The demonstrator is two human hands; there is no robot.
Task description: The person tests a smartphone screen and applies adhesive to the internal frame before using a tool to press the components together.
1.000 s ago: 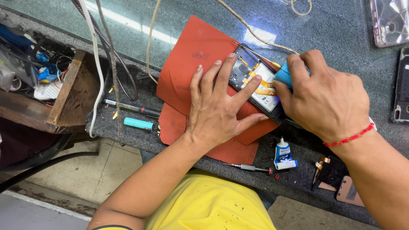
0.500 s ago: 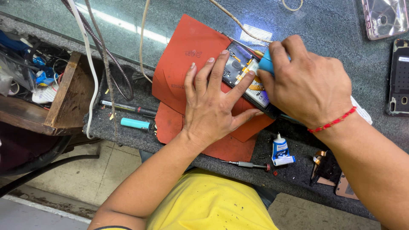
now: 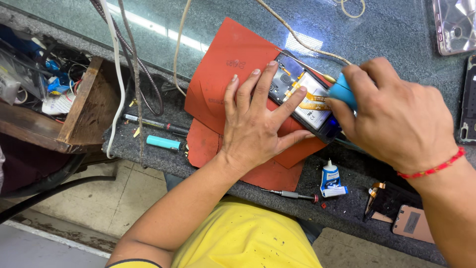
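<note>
Bare glass is lying open across the worktop's (image 3: 396,30) far edge. Toward the near edge, a glue bottle (image 3: 330,177) and screwdriver (image 3: 290,194) are crowding passage; cables (image 3: 134,59) and a wooden box (image 3: 84,106) are blocking the left end.

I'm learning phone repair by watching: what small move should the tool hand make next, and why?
Probably ease the blue-handled tool gently along the opened phone. The right hand holds it at the phone's edge, while the left hand presses the phone flat on the red mat.

The right hand (image 3: 396,116) hides most of the blue tool (image 3: 342,92) (tip unseen).
</note>
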